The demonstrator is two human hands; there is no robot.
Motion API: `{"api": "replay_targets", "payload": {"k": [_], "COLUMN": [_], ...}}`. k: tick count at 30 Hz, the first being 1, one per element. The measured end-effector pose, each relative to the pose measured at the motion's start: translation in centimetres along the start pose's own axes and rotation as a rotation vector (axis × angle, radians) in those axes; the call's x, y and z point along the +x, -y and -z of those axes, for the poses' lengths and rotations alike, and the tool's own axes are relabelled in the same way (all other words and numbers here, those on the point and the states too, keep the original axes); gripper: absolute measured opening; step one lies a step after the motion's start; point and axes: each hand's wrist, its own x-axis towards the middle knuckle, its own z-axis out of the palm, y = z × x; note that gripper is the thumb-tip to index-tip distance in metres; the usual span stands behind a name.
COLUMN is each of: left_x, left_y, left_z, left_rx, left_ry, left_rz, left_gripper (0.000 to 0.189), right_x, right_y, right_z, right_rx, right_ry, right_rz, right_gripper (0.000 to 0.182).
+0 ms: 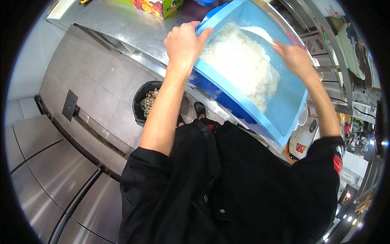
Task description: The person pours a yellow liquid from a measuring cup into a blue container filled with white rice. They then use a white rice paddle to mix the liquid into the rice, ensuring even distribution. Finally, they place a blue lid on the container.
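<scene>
Before me a light-blue plastic tub (289, 100) holds a large mound of cooked white rice (240, 64). My left hand (185, 41) grips the tub's near-left rim, thumb over the edge. In my right hand (294, 59) is the handle of a white rice paddle (257, 31); its blade lies at the far edge of the mound, inside the tub. The right hand is slightly blurred. Grains stick to the tub's floor and wall around the mound. Beneath the tub shows a darker blue container (225, 96).
A stainless steel counter (131, 30) runs left of the tub, with a fruit-printed carton (152, 6) at its back. Below stands a black-lined bin (141, 103) on the tiled floor (100, 73). Steel cabinets (51, 161) line the lower left. Right of the tub is a white-lidded appliance (302, 138).
</scene>
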Motion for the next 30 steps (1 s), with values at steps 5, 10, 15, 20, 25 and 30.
{"api": "replay_targets", "payload": {"k": [5, 10, 15, 20, 25, 30], "left_x": [0.0, 0.0, 0.2, -0.2, -0.1, -0.1], "left_y": [0.3, 0.1, 0.2, 0.5, 0.0, 0.2], "left_z": [0.0, -0.4, -0.2, -0.6, -0.2, -0.6], "left_rx": [0.000, -0.062, -0.015, -0.051, -0.032, -0.015], "left_ry": [-0.028, -0.075, -0.009, -0.056, -0.002, -0.049], "left_rz": [0.017, -0.003, 0.062, -0.003, 0.074, 0.008], "left_gripper": [0.049, 0.046, 0.050, 0.049, 0.047, 0.048], "right_x": [-1.8, -0.3, -3.5, 1.2, -5.0, -3.5], "right_y": [8.8, 3.6, 6.1, -0.6, 2.9, 0.9], "right_z": [-3.3, -3.2, -6.7, -5.4, -5.1, -5.7], "right_rx": [-0.104, -0.277, -0.060, -0.209, -0.082, -0.183], "right_ry": [-0.082, -0.122, -0.295, -0.101, -0.102, 0.008], "right_rz": [0.394, 0.343, 0.679, 0.159, 0.476, 0.214], "right_gripper": [0.039, 0.035, 0.033, 0.033, 0.032, 0.032]}}
